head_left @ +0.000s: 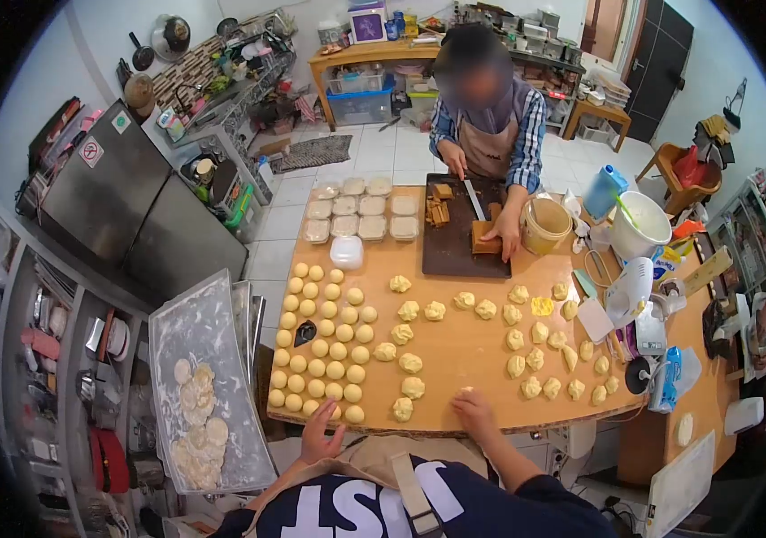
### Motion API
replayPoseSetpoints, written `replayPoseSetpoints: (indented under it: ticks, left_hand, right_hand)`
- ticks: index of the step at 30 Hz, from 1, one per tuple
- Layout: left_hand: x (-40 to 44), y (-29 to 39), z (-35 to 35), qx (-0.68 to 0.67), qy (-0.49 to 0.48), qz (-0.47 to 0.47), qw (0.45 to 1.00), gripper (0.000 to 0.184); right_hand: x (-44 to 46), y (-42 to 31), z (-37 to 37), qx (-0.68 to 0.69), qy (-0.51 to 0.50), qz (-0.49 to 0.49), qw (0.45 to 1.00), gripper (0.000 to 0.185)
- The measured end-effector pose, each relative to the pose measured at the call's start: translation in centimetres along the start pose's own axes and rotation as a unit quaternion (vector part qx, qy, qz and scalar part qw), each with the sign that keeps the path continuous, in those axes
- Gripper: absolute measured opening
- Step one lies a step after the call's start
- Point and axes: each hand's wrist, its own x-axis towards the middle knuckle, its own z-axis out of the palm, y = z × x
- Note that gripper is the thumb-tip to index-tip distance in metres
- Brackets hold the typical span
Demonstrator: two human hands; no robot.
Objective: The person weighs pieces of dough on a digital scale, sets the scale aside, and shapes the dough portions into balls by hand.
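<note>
My left hand (321, 434) is at the table's front edge with its fingers apart, beside the lowest smooth dough balls (335, 369), which stand in rows at the left. Further right, my right hand (474, 414) rests on the wooden table (455, 359), fingers bent over a bit of dough mostly hidden under them. Rough dough lumps (412, 387) form a column between my hands, and more lumps (530, 387) lie to the right. A dark raisin-like object (305, 333) sits among the smooth balls.
Across the table a person cuts a brown block (485, 238) with a knife (474, 199) on a dark board (455, 255). Lidded containers (371, 206) stand at the back left. A bucket (639, 224) and hand mixer (630, 291) are at right; a floury tray (221, 359) is left.
</note>
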Motion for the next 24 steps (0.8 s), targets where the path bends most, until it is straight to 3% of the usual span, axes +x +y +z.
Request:
replayPoseSetpoints:
  ticks: [3, 5, 8, 11, 14, 17, 20, 22, 24]
  left_hand:
    - [-0.4, 0.6, -0.8, -0.016, -0.008, -0.040, 0.999, 0.052]
    - [-0.6, 0.1, -0.6, -0.032, -0.017, -0.049, 0.998, 0.052]
    - [-0.8, -0.2, -0.3, -0.006, -0.021, -0.007, 1.000, 0.051]
    - [0.1, 1.1, -0.5, -0.072, -0.013, -0.034, 0.997, 0.047]
    - [0.3, 0.9, -1.0, 0.018, 0.012, -0.006, 1.000, 0.038]
    - [-0.5, -0.3, -0.5, 0.023, 0.011, -0.009, 1.000, 0.028]
    - [0.3, 1.2, -0.6, 0.019, -0.013, -0.031, 0.999, 0.025]
    - [0.2, 1.2, -0.6, 0.021, -0.021, -0.022, 0.999, 0.025]
    - [1.0, 1.0, -0.7, 0.025, -0.013, -0.009, 1.000, 0.027]
  right_hand:
    - [4.0, 0.4, -4.7, -0.146, -0.130, 0.225, 0.955, 0.031]
    - [9.7, -0.6, -4.1, -0.129, 0.057, 0.180, 0.974, 0.030]
    - [10.8, -1.6, 1.2, -0.131, 0.089, 0.186, 0.970, 0.030]
    - [3.5, -2.1, 2.0, -0.080, -0.013, 0.026, 0.996, 0.035]
    - [0.6, -0.5, -3.2, -0.015, -0.040, 0.139, 0.989, 0.036]
    - [5.9, 0.9, -4.5, -0.088, 0.009, 0.158, 0.983, 0.042]
    - [10.7, -0.8, -0.6, -0.089, 0.110, 0.146, 0.979, 0.044]
    - [7.3, -2.3, 2.3, -0.106, 0.003, 0.123, 0.987, 0.047]
    - [3.2, -2.2, 1.4, 0.004, -0.047, 0.117, 0.992, 0.040]
